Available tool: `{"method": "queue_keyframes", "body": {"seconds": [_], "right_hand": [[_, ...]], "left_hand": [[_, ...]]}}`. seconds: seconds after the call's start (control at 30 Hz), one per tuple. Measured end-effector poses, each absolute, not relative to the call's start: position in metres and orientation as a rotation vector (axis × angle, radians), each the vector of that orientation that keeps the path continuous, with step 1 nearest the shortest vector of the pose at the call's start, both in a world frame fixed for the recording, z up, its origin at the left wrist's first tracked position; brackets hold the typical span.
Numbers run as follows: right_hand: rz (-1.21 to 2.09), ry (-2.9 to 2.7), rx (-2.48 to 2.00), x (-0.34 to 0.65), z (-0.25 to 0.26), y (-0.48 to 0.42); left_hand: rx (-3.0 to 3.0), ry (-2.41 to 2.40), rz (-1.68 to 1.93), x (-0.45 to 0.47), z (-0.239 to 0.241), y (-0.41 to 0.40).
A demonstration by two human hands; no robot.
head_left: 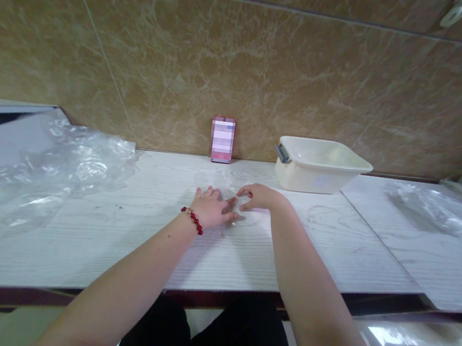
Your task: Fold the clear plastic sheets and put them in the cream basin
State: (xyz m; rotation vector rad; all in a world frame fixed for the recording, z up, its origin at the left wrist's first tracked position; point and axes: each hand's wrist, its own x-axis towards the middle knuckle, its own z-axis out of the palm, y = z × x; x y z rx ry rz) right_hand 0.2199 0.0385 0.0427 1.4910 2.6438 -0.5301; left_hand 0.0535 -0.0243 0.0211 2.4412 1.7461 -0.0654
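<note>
My left hand (212,209), with a red bead bracelet at the wrist, lies flat with its fingers spread on a thin clear plastic bag (228,192) on the white wood-grain table (122,238). My right hand (258,197) is just to its right, fingers curled down and pinching at the same clear plastic. The bag is nearly see-through and its outline is hard to trace. Both hands meet near the table's middle, in front of the wall.
A cream plastic basin (320,164) with a grey handle stands at the back right. A small pink card (222,140) leans on the marble wall. Crumpled clear plastic (46,167) piles at the left; more plastic (436,212) lies at the far right.
</note>
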Motion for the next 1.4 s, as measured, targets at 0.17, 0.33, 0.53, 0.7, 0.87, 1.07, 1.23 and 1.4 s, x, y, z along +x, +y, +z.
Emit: {"method": "queue_keyframes", "body": {"seconds": [0.17, 0.33, 0.53, 0.7, 0.87, 1.07, 1.23, 1.4], "right_hand": [[-0.593, 2.656, 1.502, 0.223, 0.041, 0.04], [-0.699, 2.636, 1.522, 0.226, 0.043, 0.039], [-0.734, 2.646, 1.478, 0.231, 0.044, 0.041], [-0.702, 2.652, 1.477, 0.231, 0.044, 0.042], [-0.71, 2.633, 1.45, 0.229, 0.044, 0.041], [-0.697, 2.624, 1.448, 0.232, 0.046, 0.041], [-0.65, 2.692, 1.485, 0.232, 0.048, 0.041], [-0.503, 2.76, 1.628, 0.227, 0.053, 0.04]], "left_hand": [[2.474, 1.762, -0.041, 0.053, 0.019, -0.025], [2.479, 1.754, -0.055, 0.052, 0.021, -0.025], [2.459, 1.762, -0.048, 0.05, 0.02, -0.024], [2.456, 1.752, -0.046, 0.048, 0.02, -0.024], [2.431, 1.755, -0.073, 0.048, 0.022, -0.025], [2.432, 1.769, -0.044, 0.047, 0.02, -0.024], [2.453, 1.79, 0.023, 0.039, 0.026, -0.023], [2.535, 1.826, 0.244, 0.033, 0.04, -0.018]]}}
